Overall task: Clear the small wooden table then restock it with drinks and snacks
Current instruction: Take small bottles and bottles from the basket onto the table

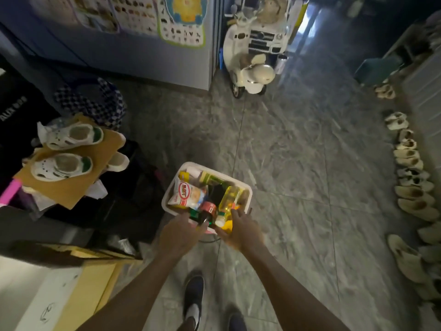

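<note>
I hold a white plastic bin in front of me, above the grey tiled floor. My left hand grips its near left edge and my right hand grips its near right edge. Inside lie a white and red snack bag, a yellow drink bottle, a dark bottle with a red label and other packets. The small wooden table is not in view.
To the left stand a cardboard sheet with white sandals and dark bags. A cream toy scooter and a toy car stand ahead by the wall. Slippers line the right side. The tiled floor ahead is open.
</note>
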A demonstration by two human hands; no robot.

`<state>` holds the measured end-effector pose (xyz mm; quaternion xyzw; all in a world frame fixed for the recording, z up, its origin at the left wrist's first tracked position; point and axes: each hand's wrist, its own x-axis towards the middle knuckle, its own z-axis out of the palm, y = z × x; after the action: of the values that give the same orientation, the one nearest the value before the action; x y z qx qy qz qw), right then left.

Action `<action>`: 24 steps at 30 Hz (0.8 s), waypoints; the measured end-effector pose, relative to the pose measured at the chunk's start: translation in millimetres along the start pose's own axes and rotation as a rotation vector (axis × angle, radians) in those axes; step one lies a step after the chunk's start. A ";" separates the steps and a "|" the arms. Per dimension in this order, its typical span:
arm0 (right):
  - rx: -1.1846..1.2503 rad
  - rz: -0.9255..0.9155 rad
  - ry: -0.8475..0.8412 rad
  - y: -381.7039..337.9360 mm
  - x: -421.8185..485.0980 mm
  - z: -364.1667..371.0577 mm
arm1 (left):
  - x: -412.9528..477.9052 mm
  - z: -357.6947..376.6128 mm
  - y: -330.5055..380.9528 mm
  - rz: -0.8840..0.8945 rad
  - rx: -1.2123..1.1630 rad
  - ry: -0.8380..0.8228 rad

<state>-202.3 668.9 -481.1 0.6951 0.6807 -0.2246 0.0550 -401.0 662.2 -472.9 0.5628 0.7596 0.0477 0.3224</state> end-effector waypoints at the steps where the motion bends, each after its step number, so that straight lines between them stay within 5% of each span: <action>1: -0.012 -0.002 -0.016 2.6 12.5 14.1 | 10.8 11.4 -2.3 -0.014 0.008 -0.014; 14: -0.106 -0.173 0.051 53.9 110.6 178.4 | 107.9 184.7 -63.2 -0.181 -0.104 -0.071; 24: -0.042 -0.343 0.239 69.6 133.8 152.6 | 108.3 170.4 -58.7 -0.161 -0.215 0.109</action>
<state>-174.6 729.2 -685.1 0.5894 0.7953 -0.1325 -0.0507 -374.0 687.3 -679.8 0.4588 0.8092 0.1329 0.3420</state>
